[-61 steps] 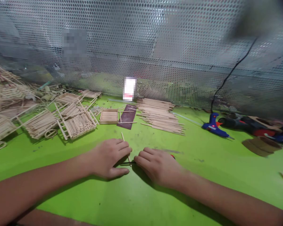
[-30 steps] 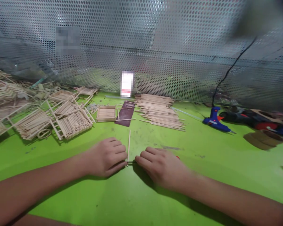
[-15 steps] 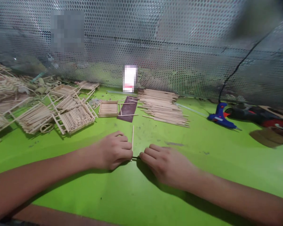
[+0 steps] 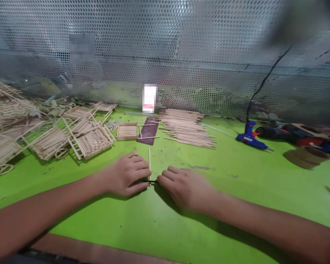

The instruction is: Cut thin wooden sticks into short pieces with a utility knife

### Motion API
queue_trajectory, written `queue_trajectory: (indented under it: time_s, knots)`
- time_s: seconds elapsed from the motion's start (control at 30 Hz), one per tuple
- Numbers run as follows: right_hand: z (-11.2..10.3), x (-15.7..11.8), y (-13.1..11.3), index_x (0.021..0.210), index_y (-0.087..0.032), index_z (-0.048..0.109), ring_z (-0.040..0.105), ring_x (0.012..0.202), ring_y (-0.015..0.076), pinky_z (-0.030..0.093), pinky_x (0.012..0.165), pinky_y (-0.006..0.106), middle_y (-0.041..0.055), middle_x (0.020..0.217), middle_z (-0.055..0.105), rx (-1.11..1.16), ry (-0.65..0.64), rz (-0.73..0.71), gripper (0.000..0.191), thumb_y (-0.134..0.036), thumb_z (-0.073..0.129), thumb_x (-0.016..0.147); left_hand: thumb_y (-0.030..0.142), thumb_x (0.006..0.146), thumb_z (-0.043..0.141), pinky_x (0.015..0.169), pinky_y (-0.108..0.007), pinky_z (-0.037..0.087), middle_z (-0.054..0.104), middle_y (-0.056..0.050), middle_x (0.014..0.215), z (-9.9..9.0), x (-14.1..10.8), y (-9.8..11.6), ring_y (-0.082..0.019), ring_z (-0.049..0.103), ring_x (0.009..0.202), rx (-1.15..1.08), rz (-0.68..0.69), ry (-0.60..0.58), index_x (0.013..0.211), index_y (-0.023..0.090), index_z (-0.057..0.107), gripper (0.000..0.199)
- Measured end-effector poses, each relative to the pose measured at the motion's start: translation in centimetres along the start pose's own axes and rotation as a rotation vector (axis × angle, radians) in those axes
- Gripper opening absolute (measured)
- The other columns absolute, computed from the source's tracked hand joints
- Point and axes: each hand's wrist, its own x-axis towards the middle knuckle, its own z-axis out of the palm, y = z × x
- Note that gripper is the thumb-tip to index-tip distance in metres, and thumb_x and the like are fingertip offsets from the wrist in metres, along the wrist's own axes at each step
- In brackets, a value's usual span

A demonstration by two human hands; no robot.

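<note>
My left hand (image 4: 128, 175) is closed around the lower part of a thin wooden stick (image 4: 149, 158), its thumb below and fingers above. The stick's far end points away from me over the green table (image 4: 165, 231). My right hand (image 4: 185, 187) is closed on a thin dark blade-like tool (image 4: 153, 182). That tool lies across the stick close to its near end, at the left fingertips. Its handle is hidden inside the right fist.
Beyond the hands lies a pile of wooden sticks (image 4: 187, 128). Small stick-built trays, one of them (image 4: 127, 132) by a dark sheet (image 4: 149, 129), fill the left side. A blue glue gun (image 4: 250, 137) and brown ring-shaped piece (image 4: 305, 157) rest at right. Perforated metal (image 4: 165, 44) stands behind.
The view has shifted slightly. My left thumb and fingers have parted a little around the stick, and the dark tool now shows crossing it between them.
</note>
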Motion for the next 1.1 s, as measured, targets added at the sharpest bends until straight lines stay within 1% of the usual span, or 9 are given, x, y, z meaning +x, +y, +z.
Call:
queue_trajectory:
  time_s: [0.07, 0.17, 0.3, 0.43, 0.7, 0.83, 0.93, 1.03, 1.1]
  knots:
    - [-0.2, -0.5, 0.3, 0.101, -0.018, 0.062, 0.054, 0.079, 0.0196, 0.036, 0.067, 0.032, 0.0039, 0.086, 0.065, -0.006, 0.006, 0.012, 0.011, -0.010, 0.061, 0.093, 0.040, 0.105, 0.054, 0.098, -0.045, 0.047, 0.073, -0.011, 0.115, 0.1, -0.1, 0.1, -0.026, 0.065, 0.102, -0.062, -0.034, -0.011, 0.125, 0.016, 0.065, 0.034]
    - [-0.4, -1.2, 0.8, 0.100, -0.018, 0.062, 0.054, 0.079, 0.0196, 0.036, 0.067, 0.032, 0.0032, 0.084, 0.065, -0.022, 0.024, 0.027, 0.015, -0.006, 0.061, 0.090, 0.044, 0.104, 0.055, 0.111, -0.050, 0.048, 0.067, -0.012, 0.143, 0.1, 0.0, 0.0, -0.030, 0.064, 0.126, -0.145, -0.055, -0.057, 0.147, 0.019, 0.057, 0.049]
    - [-0.3, -1.3, 1.3, 0.099, -0.018, 0.062, 0.054, 0.076, 0.0198, 0.035, 0.065, 0.033, 0.0026, 0.082, 0.065, -0.026, 0.028, 0.017, 0.019, -0.005, 0.061, 0.086, 0.045, 0.104, 0.057, 0.122, -0.055, 0.042, 0.058, -0.009, 0.155, -0.2, 0.4, -0.2, -0.031, 0.057, 0.142, -0.252, -0.084, -0.150, 0.153, 0.022, 0.055, 0.054]
    - [-0.2, -1.0, 1.4, 0.099, -0.018, 0.062, 0.053, 0.075, 0.0196, 0.035, 0.064, 0.033, 0.0027, 0.082, 0.064, -0.010, 0.015, 0.003, 0.019, -0.005, 0.061, 0.085, 0.035, 0.105, 0.058, 0.125, -0.056, 0.040, 0.059, -0.007, 0.154, -0.5, 0.8, -0.4, -0.028, 0.056, 0.144, -0.340, -0.131, -0.185, 0.152, 0.025, 0.057, 0.048]
    - [-0.4, -0.6, 1.0, 0.097, -0.018, 0.062, 0.053, 0.075, 0.0188, 0.036, 0.064, 0.031, 0.0022, 0.081, 0.064, 0.006, 0.011, 0.003, 0.017, -0.005, 0.060, 0.086, 0.024, 0.101, 0.061, 0.119, -0.050, 0.050, 0.067, -0.009, 0.143, -0.2, 1.1, -0.7, -0.026, 0.065, 0.135, -0.363, -0.082, -0.110, 0.140, 0.021, 0.068, 0.040]
    - [-0.5, -0.3, 0.9, 0.097, -0.018, 0.062, 0.052, 0.074, 0.0182, 0.035, 0.063, 0.032, 0.0020, 0.082, 0.065, 0.001, 0.011, 0.006, 0.018, -0.004, 0.061, 0.086, 0.025, 0.102, 0.061, 0.118, -0.047, 0.051, 0.068, -0.008, 0.141, -0.2, 0.9, -0.8, -0.025, 0.065, 0.134, -0.342, -0.080, -0.107, 0.139, 0.020, 0.069, 0.038]
    - [-0.4, -0.2, 0.9, 0.097, -0.018, 0.063, 0.052, 0.073, 0.0181, 0.033, 0.062, 0.032, 0.0019, 0.081, 0.065, 0.002, 0.021, 0.007, 0.017, -0.004, 0.063, 0.086, 0.032, 0.100, 0.067, 0.118, -0.046, 0.052, 0.069, -0.010, 0.140, 0.2, 0.8, -0.6, -0.026, 0.066, 0.133, -0.345, -0.126, -0.093, 0.136, 0.018, 0.071, 0.039]
    - [-0.3, -0.2, 0.9, 0.097, -0.018, 0.062, 0.052, 0.073, 0.0184, 0.033, 0.062, 0.032, 0.0018, 0.082, 0.064, 0.004, 0.033, -0.002, 0.016, -0.006, 0.064, 0.086, 0.041, 0.096, 0.072, 0.112, -0.045, 0.057, 0.075, -0.014, 0.130, 1.0, 0.9, -0.2, -0.028, 0.073, 0.123, -0.328, -0.168, -0.020, 0.122, 0.014, 0.077, 0.038]
    - [-0.2, -0.2, 0.9, 0.096, -0.018, 0.062, 0.052, 0.074, 0.0187, 0.033, 0.062, 0.033, 0.0019, 0.082, 0.064, -0.006, 0.035, -0.009, 0.015, -0.007, 0.065, 0.086, 0.041, 0.096, 0.070, 0.108, -0.043, 0.059, 0.079, -0.015, 0.121, 1.6, 1.1, 0.1, -0.027, 0.076, 0.115, -0.293, -0.160, 0.038, 0.113, 0.013, 0.079, 0.033]
